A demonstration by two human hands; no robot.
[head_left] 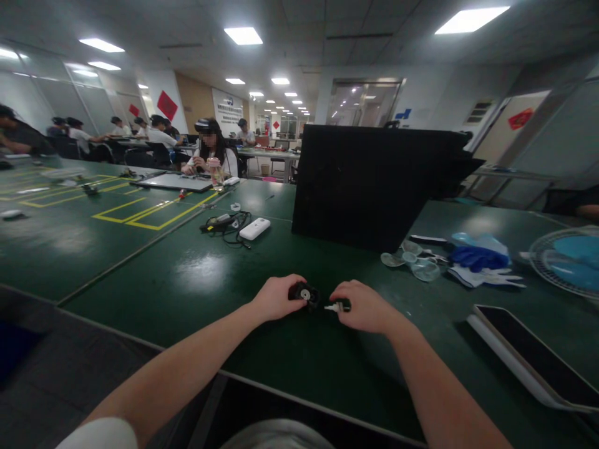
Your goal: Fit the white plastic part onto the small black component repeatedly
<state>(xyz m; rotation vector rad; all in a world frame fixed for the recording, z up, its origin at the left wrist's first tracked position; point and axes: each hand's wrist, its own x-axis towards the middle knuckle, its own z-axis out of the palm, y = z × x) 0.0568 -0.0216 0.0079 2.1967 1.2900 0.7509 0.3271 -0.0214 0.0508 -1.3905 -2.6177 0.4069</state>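
My left hand (279, 298) is closed on a small black part with a round silver disc (305, 294) on its face; its exact kind is unclear. My right hand (359, 305) pinches a small slim piece with a white pointed tip (333, 307) and a dark end. That white tip points left toward the black part, with a narrow gap between them. Both hands are low over the green tabletop (299, 355), near its front edge. My fingers hide some of each held thing.
A large black panel (360, 187) stands beyond my hands. Behind on the left are a white power bank (255, 229) and coiled black cable (231, 224). To the right lie clear plastic cups (423, 268), blue and white gloves (482, 257) and a tablet-like device (533, 355). A person (213, 153) sits across.
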